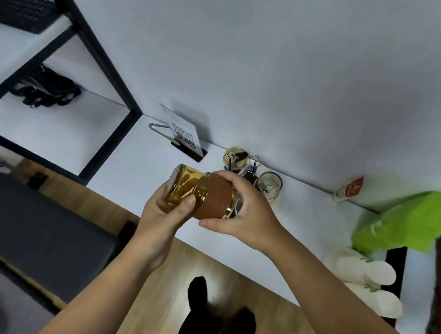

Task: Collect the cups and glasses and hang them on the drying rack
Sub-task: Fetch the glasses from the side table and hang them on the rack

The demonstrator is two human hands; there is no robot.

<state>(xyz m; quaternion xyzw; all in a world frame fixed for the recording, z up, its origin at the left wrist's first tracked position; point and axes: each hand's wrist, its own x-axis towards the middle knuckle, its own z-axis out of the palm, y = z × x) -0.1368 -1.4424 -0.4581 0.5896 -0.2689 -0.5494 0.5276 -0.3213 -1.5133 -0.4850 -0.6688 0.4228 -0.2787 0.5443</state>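
The amber glass (197,194) lies on its side in the air between both hands, over the near edge of the white table (137,169). Its long axis runs left to right and slightly upward toward the left, with the thick base at the left end and the open mouth at the right. A brown sleeve wraps the half nearer the mouth.

The left hand (162,215) comes up from below and grips the bare amber end, thumb curled over the front. The right hand (239,209) closes round the sleeved end from the right, fingers over the top and thumb stretched along the underside. Both hands are wrapped snugly on the glass, neither spread wide.

Just behind the right hand, near the wall, stands the drying rack (244,166), a cluster of thin wire loops and posts with a clear glass (269,185) at its right side and what seems to be another glass (235,156) at the back, though blur makes that hard to settle. The rack sits up and to the right of the held glass, so the right hand is the nearer one. Hanging it would likely call for turning the mouth downward over a free post.

A card with a printed code (184,133) stands on the table to the left of the rack
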